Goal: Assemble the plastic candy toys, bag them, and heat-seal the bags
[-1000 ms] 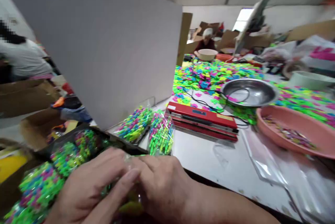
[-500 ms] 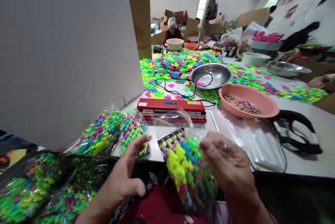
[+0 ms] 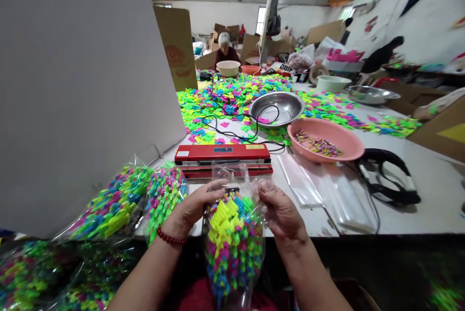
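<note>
A clear plastic bag [image 3: 234, 243] full of small yellow, pink, green and blue pieces hangs upright between my hands, in front of the table's near edge. My left hand [image 3: 203, 202], below a wrist with a red bead bracelet, grips its upper left side. On the upper right, my right hand [image 3: 278, 207] pinches the bag's plastic edge. The loose mouth of the bag reaches up to a red heat sealer [image 3: 221, 153]. Just left of my left hand lie two filled bags, one smaller [image 3: 165, 197] and one larger [image 3: 112, 199].
Flat clear bags [image 3: 301, 182] lie right of the sealer, near a pink basin [image 3: 327, 141] and a black-and-white strap [image 3: 390, 175]. Behind are a steel bowl [image 3: 278, 107], a black cable and heaped coloured pieces [image 3: 232, 93]. A grey panel [image 3: 90, 93] stands left. A person [image 3: 224, 49] sits beyond.
My left hand, open before, has closed on the bag's left side. The bag has turned more upright and shifted left with my right hand. The camera view has swung slightly right.
</note>
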A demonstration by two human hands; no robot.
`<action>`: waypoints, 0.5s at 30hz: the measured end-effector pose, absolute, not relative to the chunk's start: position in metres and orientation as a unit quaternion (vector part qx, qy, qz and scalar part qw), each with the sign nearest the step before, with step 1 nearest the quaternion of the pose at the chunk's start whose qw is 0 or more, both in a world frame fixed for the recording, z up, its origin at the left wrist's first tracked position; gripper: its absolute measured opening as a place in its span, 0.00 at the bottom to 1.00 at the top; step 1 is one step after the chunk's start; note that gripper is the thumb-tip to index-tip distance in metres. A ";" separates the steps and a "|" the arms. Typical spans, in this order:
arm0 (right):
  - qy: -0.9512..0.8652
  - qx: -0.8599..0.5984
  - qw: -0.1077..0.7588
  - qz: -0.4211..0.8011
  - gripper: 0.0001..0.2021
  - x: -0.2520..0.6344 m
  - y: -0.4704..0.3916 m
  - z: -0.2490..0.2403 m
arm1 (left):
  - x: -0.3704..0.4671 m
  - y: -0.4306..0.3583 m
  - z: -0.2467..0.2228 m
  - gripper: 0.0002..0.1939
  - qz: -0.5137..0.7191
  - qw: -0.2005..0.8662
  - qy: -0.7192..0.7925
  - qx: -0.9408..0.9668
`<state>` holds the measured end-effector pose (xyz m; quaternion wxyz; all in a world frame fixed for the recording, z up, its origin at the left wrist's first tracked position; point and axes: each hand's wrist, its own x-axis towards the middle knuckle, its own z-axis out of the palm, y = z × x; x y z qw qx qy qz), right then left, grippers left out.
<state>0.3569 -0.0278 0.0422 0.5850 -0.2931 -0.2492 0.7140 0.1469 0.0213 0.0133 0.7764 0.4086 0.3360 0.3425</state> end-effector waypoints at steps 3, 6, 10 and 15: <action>-0.254 -0.285 0.585 0.716 0.15 0.363 -0.023 0.039 | 0.143 0.022 0.015 0.31 0.321 0.793 0.282 0.434; -0.249 -0.283 0.582 0.721 0.16 0.366 -0.016 0.035 | 0.146 0.020 0.020 0.29 0.320 0.795 0.278 0.433; -0.210 -0.280 0.585 0.732 0.17 0.366 -0.006 0.025 | 0.157 0.017 0.017 0.22 0.348 0.762 0.347 0.423; -0.174 -0.273 0.600 0.731 0.19 0.368 0.013 0.003 | 0.166 0.014 -0.003 0.25 0.468 0.688 0.438 0.340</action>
